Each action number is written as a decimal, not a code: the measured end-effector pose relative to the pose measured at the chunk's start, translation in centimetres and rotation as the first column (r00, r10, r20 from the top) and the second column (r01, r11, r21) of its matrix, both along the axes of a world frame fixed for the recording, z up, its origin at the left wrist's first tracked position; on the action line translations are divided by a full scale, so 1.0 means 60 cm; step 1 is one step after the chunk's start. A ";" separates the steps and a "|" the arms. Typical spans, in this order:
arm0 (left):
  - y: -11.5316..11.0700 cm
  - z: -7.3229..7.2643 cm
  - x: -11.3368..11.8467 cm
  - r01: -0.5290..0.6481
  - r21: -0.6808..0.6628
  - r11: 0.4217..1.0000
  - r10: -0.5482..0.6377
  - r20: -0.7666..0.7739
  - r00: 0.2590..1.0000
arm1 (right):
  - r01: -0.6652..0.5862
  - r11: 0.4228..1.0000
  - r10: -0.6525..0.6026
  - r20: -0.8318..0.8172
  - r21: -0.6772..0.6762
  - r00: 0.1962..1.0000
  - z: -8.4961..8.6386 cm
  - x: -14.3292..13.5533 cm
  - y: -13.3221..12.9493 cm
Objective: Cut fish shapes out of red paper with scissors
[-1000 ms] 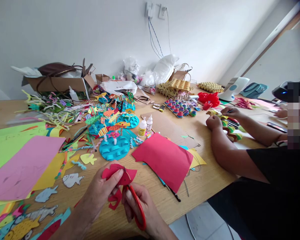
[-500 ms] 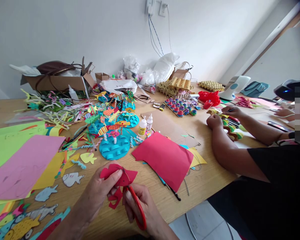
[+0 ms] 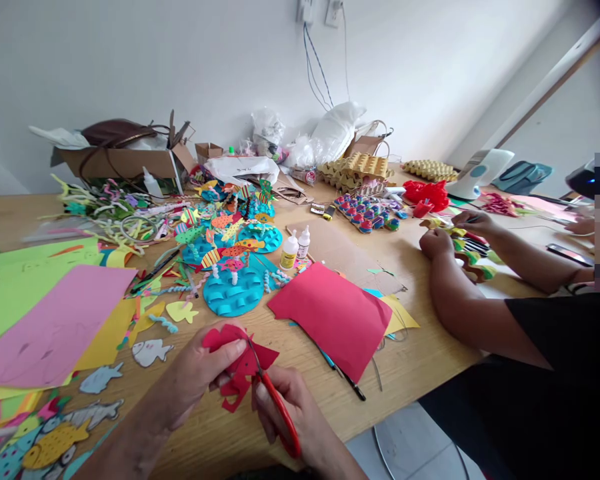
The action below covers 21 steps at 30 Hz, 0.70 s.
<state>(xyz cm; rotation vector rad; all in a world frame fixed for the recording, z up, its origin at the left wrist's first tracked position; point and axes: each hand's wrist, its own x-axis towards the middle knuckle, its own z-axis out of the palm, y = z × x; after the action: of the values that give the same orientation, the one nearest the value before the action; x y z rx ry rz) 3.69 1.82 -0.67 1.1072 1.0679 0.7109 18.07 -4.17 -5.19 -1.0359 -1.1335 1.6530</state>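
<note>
My left hand (image 3: pixel 203 363) pinches a small piece of red paper (image 3: pixel 243 360) between thumb and fingers. A pair of scissors with red handles (image 3: pixel 283 413) is gripped in my right hand (image 3: pixel 293 403), its blades slightly apart across the red paper. A curled red strip hangs below the cut. Right of my hands lies a larger sheet of red paper (image 3: pixel 335 317). To the left are paper fish cutouts, among them a white fish (image 3: pixel 151 352), a light blue fish (image 3: pixel 100 379) and a yellow fish (image 3: pixel 183 311).
Behind my hands stand turquoise bases (image 3: pixel 234 293) with paper fish and glue bottles (image 3: pixel 289 252). Coloured sheets (image 3: pixel 60 327) cover the left side. At the right, a co-worker's hands (image 3: pixel 437 243) handle an egg-carton piece. A black pencil (image 3: pixel 353 387) lies near the table edge.
The scissor blades have opened and now lie across the red paper, further up its cut. The whole view has shifted slightly. My left hand keeps its pinch.
</note>
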 end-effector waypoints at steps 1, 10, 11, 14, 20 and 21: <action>0.001 0.000 -0.002 0.013 0.000 1.000 -0.013 0.002 1.000 | -0.003 1.000 0.003 0.015 0.009 1.000 -0.001 0.002 0.000; 0.011 0.004 -0.010 0.122 0.022 0.992 -0.120 -0.073 0.990 | -0.028 0.996 0.020 0.092 0.087 0.996 -0.004 0.008 -0.003; 0.011 0.006 -0.011 0.130 0.021 0.991 -0.128 -0.084 0.988 | -0.031 0.996 0.023 0.096 0.085 0.995 -0.005 0.008 -0.003; 0.012 0.009 -0.014 0.147 0.000 0.989 -0.147 -0.106 0.984 | -0.040 0.997 0.033 0.106 0.066 0.994 -0.006 0.010 -0.004; 0.013 0.011 -0.018 0.102 -0.066 0.993 -0.107 -0.081 0.991 | -0.057 0.997 0.053 0.078 0.044 0.996 -0.002 0.008 -0.002; 0.014 0.010 -0.018 0.097 -0.072 0.993 -0.103 -0.075 0.992 | -0.060 0.997 0.057 0.075 0.043 0.996 -0.001 0.007 -0.002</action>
<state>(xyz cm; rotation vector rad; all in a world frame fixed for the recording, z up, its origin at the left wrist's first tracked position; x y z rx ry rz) 2.61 2.64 -0.04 1.1297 1.0873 0.5516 18.49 -4.29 -5.25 -1.0511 -1.2550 1.6382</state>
